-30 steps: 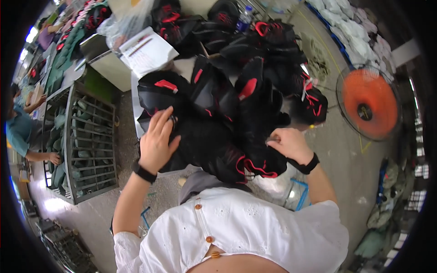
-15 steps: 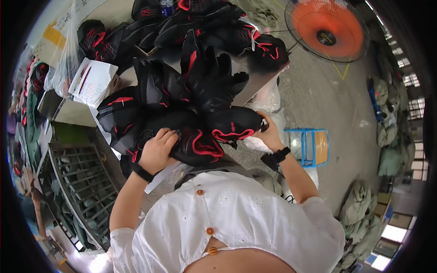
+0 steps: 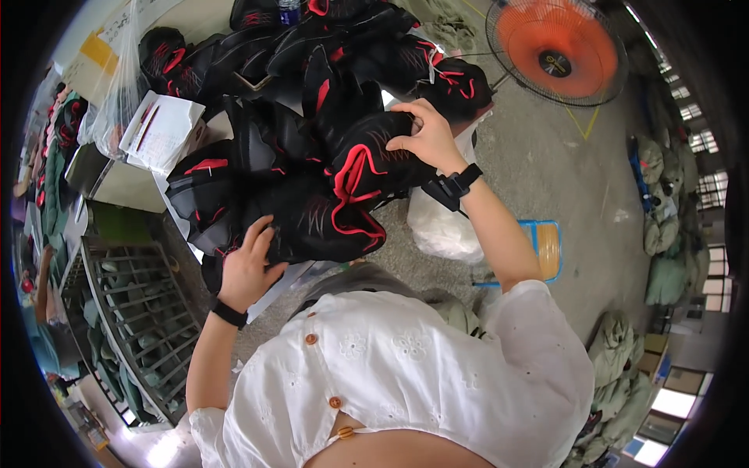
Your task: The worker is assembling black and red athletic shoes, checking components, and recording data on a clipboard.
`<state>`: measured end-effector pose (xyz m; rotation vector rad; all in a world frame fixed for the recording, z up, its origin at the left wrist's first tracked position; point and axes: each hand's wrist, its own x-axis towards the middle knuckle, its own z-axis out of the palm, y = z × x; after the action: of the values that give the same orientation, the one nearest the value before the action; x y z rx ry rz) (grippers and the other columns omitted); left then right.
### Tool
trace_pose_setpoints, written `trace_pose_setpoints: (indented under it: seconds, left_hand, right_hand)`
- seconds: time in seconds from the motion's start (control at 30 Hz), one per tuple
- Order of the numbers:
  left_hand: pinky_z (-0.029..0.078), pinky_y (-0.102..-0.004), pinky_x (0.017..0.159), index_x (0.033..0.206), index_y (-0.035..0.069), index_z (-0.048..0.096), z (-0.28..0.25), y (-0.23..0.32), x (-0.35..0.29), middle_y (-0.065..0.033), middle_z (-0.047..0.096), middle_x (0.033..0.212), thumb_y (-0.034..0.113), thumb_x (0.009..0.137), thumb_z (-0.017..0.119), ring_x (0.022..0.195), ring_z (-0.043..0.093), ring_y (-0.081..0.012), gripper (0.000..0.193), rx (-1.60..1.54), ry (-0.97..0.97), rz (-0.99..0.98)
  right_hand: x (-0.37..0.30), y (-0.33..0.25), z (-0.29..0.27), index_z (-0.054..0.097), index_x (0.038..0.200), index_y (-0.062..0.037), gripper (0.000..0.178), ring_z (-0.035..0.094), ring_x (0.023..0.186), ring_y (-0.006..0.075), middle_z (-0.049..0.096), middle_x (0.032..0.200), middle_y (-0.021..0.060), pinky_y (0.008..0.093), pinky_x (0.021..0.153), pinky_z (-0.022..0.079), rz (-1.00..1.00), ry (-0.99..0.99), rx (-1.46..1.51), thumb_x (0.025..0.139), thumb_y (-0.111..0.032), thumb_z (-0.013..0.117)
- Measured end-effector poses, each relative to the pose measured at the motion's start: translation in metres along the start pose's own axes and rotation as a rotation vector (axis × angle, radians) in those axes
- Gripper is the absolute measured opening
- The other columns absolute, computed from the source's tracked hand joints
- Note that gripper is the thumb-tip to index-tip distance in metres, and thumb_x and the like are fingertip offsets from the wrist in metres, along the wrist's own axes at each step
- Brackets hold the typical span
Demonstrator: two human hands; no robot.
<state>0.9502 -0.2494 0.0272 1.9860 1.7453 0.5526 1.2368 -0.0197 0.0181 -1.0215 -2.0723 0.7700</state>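
Note:
Two black shoe uppers with red-edged openings lie side by side in front of me. My right hand grips the toe end of the farther shoe upper, its thumb on the red stitching side and its fingers over the far edge. My left hand rests on the end of the nearer shoe upper, its fingers stretched out and its thumb apart. The red rims of the two openings meet near the middle. More black uppers are heaped to the left and behind them.
An orange fan stands at the far right. A notepad with pens lies left of the heap. A barred metal rack is at the left. To the right are a blue-framed stool and a white plastic bag. A can stands at the back.
My right hand has moved away from me and leftward, turning the right upper so its opening faces the near one. My left hand has slid slightly left and down, its fingers straighter.

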Motion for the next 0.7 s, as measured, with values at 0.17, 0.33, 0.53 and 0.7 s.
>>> trace_pose_setpoints:
  seconds: [0.17,0.33,0.53,0.7]
  left_hand:
    - [0.050,-0.0354,0.066,0.105,-0.002,0.051,0.016,-0.011,0.009,-0.0127,0.049,0.121,0.001,0.067,0.061,0.078,0.061,-0.0307,0.039,-0.052,0.052,-0.003]
    - [0.047,-0.0363,0.081,0.103,-0.002,0.055,-0.012,-0.024,0.064,-0.0166,0.055,0.111,0.001,0.070,0.057,0.097,0.056,-0.0344,0.032,-0.043,0.322,0.043]
    - [0.047,-0.0392,0.076,0.100,0.000,0.056,-0.011,-0.051,0.157,-0.0162,0.056,0.108,0.022,0.073,0.063,0.093,0.056,-0.0341,0.035,0.136,0.386,-0.021]
    - [0.045,-0.0426,0.072,0.095,0.001,0.055,0.039,-0.033,0.155,-0.0183,0.059,0.089,0.025,0.072,0.064,0.083,0.056,-0.0357,0.034,-0.050,0.052,0.063]
  right_hand:
    - [-0.010,0.003,-0.005,0.057,0.103,-0.0075,0.053,0.048,0.063,0.0083,0.047,0.094,0.0008,0.0210,0.058,0.040,-0.024,-0.196,0.287,0.055,-0.003,0.078]
    - [-0.057,0.048,-0.029,0.047,0.104,-0.0070,0.047,0.053,0.080,0.0096,0.047,0.100,0.0025,0.0212,0.063,0.040,0.296,-0.496,0.348,0.064,0.012,0.063]
    - [-0.016,0.029,-0.035,0.050,0.099,-0.0018,0.034,0.056,0.071,0.0111,0.051,0.093,0.0035,0.0240,0.063,0.045,0.323,-0.655,0.445,0.071,0.014,0.044]
    - [0.050,-0.001,-0.036,0.054,0.105,-0.0026,0.039,0.058,0.061,0.0119,0.054,0.105,0.0081,0.0239,0.055,0.045,0.071,-0.461,0.114,0.069,0.010,0.047]
